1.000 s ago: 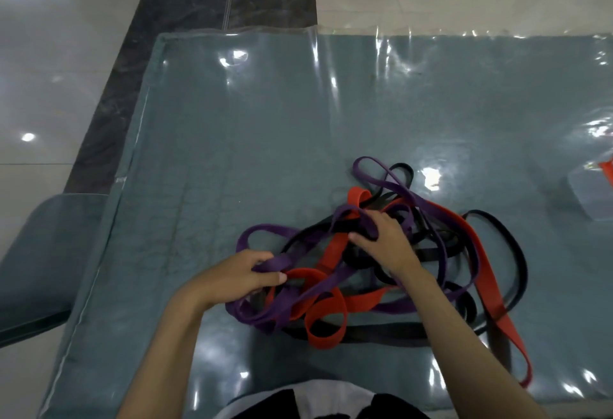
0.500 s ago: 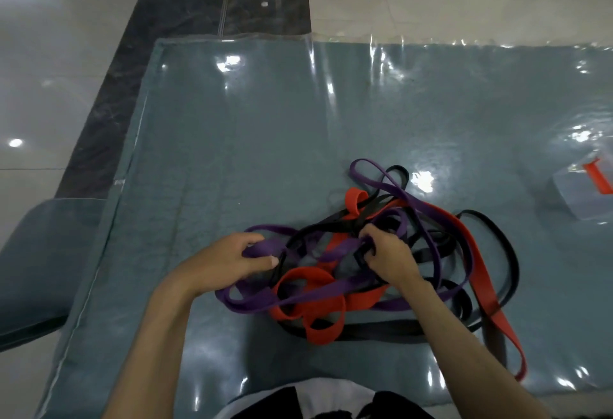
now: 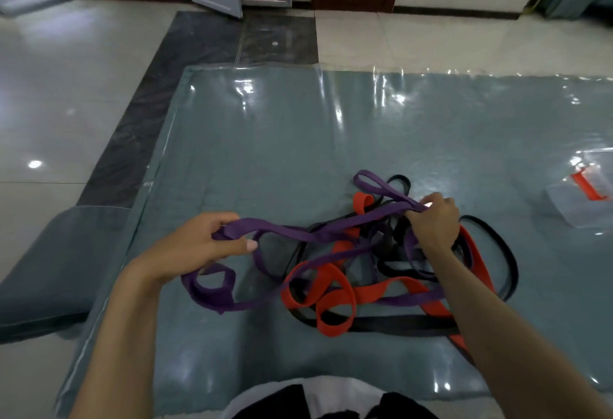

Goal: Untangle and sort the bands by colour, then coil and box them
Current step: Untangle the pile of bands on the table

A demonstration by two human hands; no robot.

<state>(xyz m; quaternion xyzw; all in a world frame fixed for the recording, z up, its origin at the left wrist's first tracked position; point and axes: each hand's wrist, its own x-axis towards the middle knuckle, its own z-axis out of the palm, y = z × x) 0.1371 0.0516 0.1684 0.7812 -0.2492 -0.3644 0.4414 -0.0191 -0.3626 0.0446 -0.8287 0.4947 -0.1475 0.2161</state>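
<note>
Both hands are gripping the purple band [image 3: 298,231] – left hand [image 3: 202,246] curling round one end, right hand [image 3: 433,223] pinching the other. It's stretching above the red bands [image 3: 335,299] and black bands [image 3: 398,325] tangling on the mat [image 3: 265,153] – clear box [image 3: 583,199] is sitting far right

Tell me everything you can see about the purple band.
The purple band is a flat, matte strap, rubbery-looking. The left hand grips one part and the right hand another, a stretch raised between them. The rest loops on the table, woven through the orange band and black band.
</note>
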